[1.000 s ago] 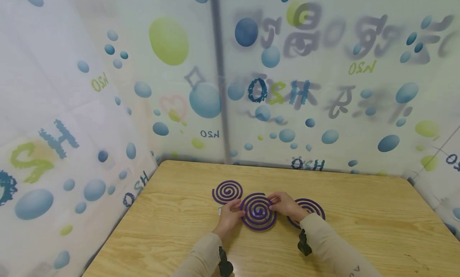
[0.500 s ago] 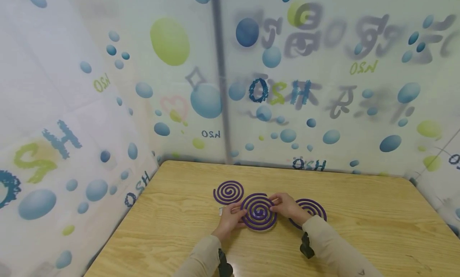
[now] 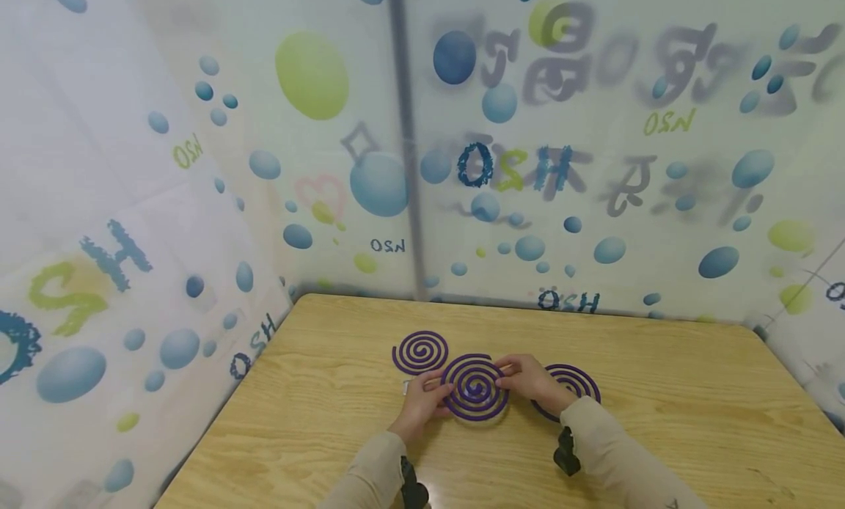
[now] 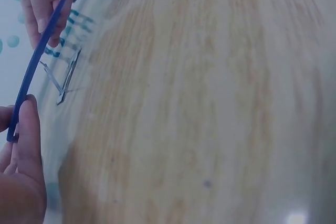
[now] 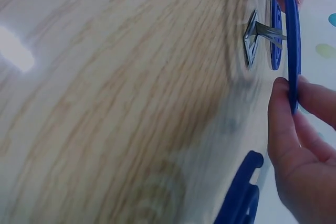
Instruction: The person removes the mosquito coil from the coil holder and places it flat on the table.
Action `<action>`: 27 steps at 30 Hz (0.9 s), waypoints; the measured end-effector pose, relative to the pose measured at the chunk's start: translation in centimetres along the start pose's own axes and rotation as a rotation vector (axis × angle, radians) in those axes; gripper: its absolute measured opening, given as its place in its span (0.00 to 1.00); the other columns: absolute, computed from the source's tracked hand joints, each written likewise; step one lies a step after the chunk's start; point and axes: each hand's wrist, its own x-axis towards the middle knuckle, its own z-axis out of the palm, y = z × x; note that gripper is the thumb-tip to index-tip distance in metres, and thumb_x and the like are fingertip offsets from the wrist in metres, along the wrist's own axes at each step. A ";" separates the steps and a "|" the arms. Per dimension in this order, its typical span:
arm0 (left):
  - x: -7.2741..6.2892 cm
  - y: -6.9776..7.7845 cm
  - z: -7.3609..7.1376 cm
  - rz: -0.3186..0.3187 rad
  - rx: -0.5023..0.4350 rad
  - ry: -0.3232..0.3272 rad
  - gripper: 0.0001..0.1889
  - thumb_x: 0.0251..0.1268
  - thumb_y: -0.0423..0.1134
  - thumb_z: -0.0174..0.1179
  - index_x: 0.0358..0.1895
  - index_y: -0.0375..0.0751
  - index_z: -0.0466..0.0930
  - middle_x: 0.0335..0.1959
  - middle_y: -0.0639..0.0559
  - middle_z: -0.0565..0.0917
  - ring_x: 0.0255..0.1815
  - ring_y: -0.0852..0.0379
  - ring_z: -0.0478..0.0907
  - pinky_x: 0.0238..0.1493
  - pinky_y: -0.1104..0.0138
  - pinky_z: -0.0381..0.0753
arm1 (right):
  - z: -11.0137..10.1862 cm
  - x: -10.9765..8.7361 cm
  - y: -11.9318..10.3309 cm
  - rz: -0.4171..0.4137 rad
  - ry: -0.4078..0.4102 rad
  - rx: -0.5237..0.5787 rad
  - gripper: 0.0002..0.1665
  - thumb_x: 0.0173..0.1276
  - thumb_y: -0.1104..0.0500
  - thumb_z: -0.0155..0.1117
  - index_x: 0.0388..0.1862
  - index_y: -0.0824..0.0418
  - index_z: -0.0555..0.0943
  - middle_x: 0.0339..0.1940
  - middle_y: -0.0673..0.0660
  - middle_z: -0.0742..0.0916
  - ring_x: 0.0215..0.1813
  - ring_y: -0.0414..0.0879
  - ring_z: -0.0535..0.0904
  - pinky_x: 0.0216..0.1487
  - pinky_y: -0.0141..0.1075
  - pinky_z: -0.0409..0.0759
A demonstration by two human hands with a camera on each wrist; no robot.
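Note:
A purple spiral mosquito coil point(image 3: 477, 387) is held level above the table between both hands. My left hand point(image 3: 422, 405) pinches its left rim between thumb and fingers; my right hand point(image 3: 530, 381) pinches the right rim. Edge-on in the right wrist view, the coil point(image 5: 292, 40) lies over a small folded metal stand point(image 5: 253, 40), whose upright tab reaches up to its underside. The left wrist view shows the same metal stand point(image 4: 67, 80) on the table below the coil point(image 4: 34, 66), its raised tab pointing toward the coil.
A second purple coil point(image 3: 420, 352) lies flat behind my left hand. A third coil point(image 3: 582, 384) lies at right, partly covered by my right hand and sleeve. A small shiny piece point(image 3: 406, 386) shows beside my left fingers. Printed curtains point(image 3: 462, 274) border the wooden table point(image 3: 660, 392).
Both hands keep their grip on the middle coil, which stays nearly in place. My left fingers have shifted slightly at its rim. The other coils have not moved.

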 end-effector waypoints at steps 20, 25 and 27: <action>0.4 1.1 0.4 0.013 0.012 0.010 0.23 0.57 0.31 0.57 0.57 0.30 0.66 0.40 0.40 0.80 0.30 0.57 0.79 0.29 0.65 0.81 | -1.4 -0.9 -0.5 -0.046 -0.001 0.119 0.15 0.62 0.71 0.53 0.49 0.73 0.72 0.35 0.60 0.81 0.34 0.48 0.79 0.36 0.44 0.80; 0.5 1.3 0.6 0.041 -0.022 -0.014 0.24 0.56 0.31 0.57 0.56 0.27 0.64 0.40 0.40 0.79 0.31 0.56 0.79 0.33 0.64 0.81 | -1.4 -1.0 -0.8 -0.020 0.056 0.122 0.15 0.61 0.72 0.53 0.49 0.73 0.72 0.35 0.60 0.81 0.34 0.48 0.78 0.35 0.42 0.80; 0.5 1.3 0.7 0.060 -0.022 -0.015 0.23 0.56 0.30 0.57 0.55 0.25 0.64 0.40 0.38 0.79 0.32 0.56 0.79 0.34 0.64 0.81 | -1.5 -0.9 -0.9 -0.020 0.085 0.105 0.16 0.61 0.72 0.53 0.49 0.72 0.72 0.35 0.60 0.80 0.33 0.47 0.78 0.34 0.41 0.80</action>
